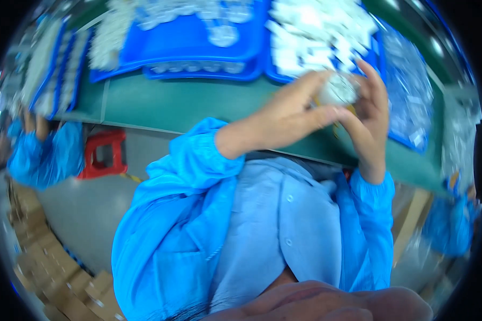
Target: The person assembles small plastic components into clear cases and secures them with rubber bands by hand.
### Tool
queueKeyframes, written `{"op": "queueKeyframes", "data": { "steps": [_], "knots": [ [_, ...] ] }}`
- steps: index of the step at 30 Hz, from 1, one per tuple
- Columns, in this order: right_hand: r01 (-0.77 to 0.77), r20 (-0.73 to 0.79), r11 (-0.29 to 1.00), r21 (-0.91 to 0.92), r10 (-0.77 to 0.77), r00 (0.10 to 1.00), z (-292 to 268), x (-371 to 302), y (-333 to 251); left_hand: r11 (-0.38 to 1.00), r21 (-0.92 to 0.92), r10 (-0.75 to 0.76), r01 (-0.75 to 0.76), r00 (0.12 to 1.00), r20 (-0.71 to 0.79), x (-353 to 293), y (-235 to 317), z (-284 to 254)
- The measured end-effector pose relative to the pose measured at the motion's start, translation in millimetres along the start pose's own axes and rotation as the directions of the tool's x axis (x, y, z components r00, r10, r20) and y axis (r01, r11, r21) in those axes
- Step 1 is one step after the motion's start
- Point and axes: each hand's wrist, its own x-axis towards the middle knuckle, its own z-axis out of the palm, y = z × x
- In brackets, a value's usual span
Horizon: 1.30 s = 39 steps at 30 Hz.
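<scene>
Above the near edge of the green bench, my two hands meet around a small round white part (337, 91) with a pale, glassy-looking top. My left hand (281, 117) reaches in from the left and grips it between thumb and fingers. On the other side my right hand (372, 117) curls about it, its thumb close to the left thumb and its index finger raised. Thin yellow strands show beside and below the part. Motion blur hides its finer detail. Just beyond the hands, a blue tray (281, 75) carries a heap of white blocky pieces (318, 32).
Left of that tray, stacked blue trays (187, 56) hold clear round parts (223, 35) and white pieces. At right a blue tray contains clear plastic bags (407, 75). A red stool (104, 155), cardboard boxes (51, 257) and co-workers in blue (45, 155) are around the bench.
</scene>
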Motion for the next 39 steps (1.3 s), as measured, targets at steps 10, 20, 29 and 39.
{"op": "queueKeyframes", "data": {
  "steps": [10, 20, 29, 39],
  "knots": [
    [0.020, -0.017, 0.970, -0.240, -0.025, 1.000, -15, -5, 8, 0.887, 0.320, 0.458, -0.332, 0.712, -0.532, -91, 61, -103],
    [0.026, 0.032, 0.938, -0.346, -0.016, 0.999, -11, 1, 12, 0.243, 0.663, 0.661, 0.708, 0.379, -0.647, -137, 39, -276],
    [0.039, 0.017, 0.915, -0.401, -0.035, 0.999, -11, 1, 7, 0.182, 0.668, 0.675, 0.721, 0.403, -0.618, -121, 28, -282],
    [0.076, -0.004, 0.904, -0.421, -0.086, 0.996, -24, -6, 4, -0.009, 0.879, 0.911, 0.476, 0.366, -0.189, -94, 75, -224]
  ]
}}
